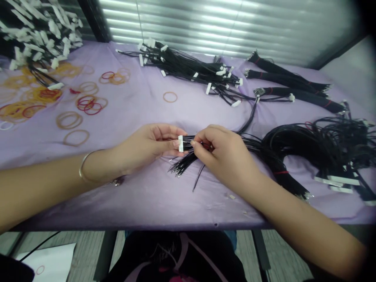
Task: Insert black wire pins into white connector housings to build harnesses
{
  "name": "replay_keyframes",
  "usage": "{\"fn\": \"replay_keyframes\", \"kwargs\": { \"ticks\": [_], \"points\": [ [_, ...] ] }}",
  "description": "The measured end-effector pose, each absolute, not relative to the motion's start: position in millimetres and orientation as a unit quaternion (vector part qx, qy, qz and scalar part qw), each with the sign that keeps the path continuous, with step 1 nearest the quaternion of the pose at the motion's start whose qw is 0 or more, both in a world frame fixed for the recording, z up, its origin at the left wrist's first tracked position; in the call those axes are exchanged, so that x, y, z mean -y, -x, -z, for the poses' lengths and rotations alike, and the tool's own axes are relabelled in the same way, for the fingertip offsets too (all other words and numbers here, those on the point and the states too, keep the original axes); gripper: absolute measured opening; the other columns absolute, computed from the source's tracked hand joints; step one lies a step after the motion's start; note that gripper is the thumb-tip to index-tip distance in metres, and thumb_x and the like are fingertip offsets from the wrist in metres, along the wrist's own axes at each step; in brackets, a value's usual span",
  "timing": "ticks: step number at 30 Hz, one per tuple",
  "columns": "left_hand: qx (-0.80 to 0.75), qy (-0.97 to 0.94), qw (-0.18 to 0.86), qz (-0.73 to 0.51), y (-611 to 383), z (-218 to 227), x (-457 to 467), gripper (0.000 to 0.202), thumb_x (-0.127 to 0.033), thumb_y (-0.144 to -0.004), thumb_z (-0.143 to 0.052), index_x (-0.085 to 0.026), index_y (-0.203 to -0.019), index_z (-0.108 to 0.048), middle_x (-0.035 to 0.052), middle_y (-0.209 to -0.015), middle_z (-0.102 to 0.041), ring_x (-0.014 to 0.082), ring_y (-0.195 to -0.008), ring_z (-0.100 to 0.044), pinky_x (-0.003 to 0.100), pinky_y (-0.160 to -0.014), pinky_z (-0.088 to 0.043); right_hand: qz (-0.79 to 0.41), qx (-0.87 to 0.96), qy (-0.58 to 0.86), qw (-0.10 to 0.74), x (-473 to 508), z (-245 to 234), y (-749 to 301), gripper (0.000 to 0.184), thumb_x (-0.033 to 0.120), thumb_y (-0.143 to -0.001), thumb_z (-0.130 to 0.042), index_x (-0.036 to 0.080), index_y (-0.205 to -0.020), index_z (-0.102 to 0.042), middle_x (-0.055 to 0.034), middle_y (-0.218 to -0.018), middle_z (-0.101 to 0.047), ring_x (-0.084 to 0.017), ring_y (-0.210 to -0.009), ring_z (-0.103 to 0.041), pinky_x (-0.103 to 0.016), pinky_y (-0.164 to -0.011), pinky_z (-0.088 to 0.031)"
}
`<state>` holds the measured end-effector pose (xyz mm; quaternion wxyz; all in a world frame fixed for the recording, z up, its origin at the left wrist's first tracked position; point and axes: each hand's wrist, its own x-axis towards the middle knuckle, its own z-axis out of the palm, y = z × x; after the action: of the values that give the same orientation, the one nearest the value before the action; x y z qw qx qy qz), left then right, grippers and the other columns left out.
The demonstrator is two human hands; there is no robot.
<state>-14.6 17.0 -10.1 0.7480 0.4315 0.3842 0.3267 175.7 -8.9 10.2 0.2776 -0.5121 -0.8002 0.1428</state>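
Note:
My left hand [149,145] pinches a small white connector [180,143] at the middle of the purple-covered table [152,196]. My right hand [220,150] is closed round thin black wires [188,140] that run into that connector. More loose black wire ends [183,166] fan out on the cloth just below both hands. The wires trail off to the right into a big black bundle [293,147]. A thin bangle [84,166] sits on my left wrist.
Rubber bands [72,121] in tan, yellow and red lie scattered at the left. Finished black harnesses with white connectors [188,66] are heaped at the back centre and top left. Tied black bundles [293,84] lie at the back right. White connector strips [337,182] sit at the right.

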Motion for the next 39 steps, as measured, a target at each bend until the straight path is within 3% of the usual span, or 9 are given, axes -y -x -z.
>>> {"fn": "replay_keyframes", "kwargs": {
  "ticks": [12, 21, 32, 39],
  "points": [
    [-0.38, -0.43, 0.75, -0.329, 16.4, 11.9, -18.0, 0.02, -0.012, -0.076, -0.075, -0.014, -0.096, -0.07, 0.0033, -0.087, -0.074, 0.0126, -0.075, -0.071, 0.02, -0.074, -0.058, -0.096, 0.815, 0.464, 0.333, 4.6, -3.3, -177.3, 0.004, 0.006, -0.079, -0.062, 0.009, -0.078, -0.064, -0.0006, -0.07, -0.053, -0.008, -0.063, -0.047, -0.021, -0.059, -0.037],
    [-0.376, -0.418, 0.763, -0.319, 17.1, 12.0, -19.8, 0.019, -0.01, -0.076, -0.074, -0.012, -0.095, -0.072, 0.0051, -0.087, -0.074, 0.0143, -0.077, -0.072, 0.022, -0.077, -0.059, -0.084, 0.827, 0.446, 0.332, 2.6, 1.9, -176.2, 0.007, 0.009, -0.083, -0.06, 0.011, -0.078, -0.064, -0.0024, -0.075, -0.057, -0.009, -0.066, -0.05, -0.022, -0.061, -0.039],
    [-0.345, -0.417, 0.786, -0.301, 17.4, 7.6, -21.1, 0.017, -0.008, -0.079, -0.07, -0.01, -0.096, -0.072, 0.0064, -0.088, -0.074, 0.0123, -0.077, -0.07, 0.017, -0.073, -0.057, -0.101, 0.813, 0.459, 0.343, 5.7, 2.6, -173.4, 0.007, 0.009, -0.084, -0.055, 0.012, -0.081, -0.06, -0.0008, -0.073, -0.051, -0.011, -0.068, -0.045, -0.023, -0.061, -0.036],
    [-0.337, -0.419, 0.788, -0.3, 17.1, 5.7, -21.4, 0.016, -0.008, -0.078, -0.07, -0.012, -0.093, -0.073, 0.0053, -0.088, -0.074, 0.0123, -0.077, -0.07, 0.02, -0.076, -0.057, -0.125, 0.805, 0.477, 0.33, 7.6, 1.7, -173.0, 0.008, 0.013, -0.087, -0.05, 0.016, -0.083, -0.056, -0.0022, -0.075, -0.052, -0.014, -0.071, -0.048, -0.026, -0.065, -0.038]
  ]
}}
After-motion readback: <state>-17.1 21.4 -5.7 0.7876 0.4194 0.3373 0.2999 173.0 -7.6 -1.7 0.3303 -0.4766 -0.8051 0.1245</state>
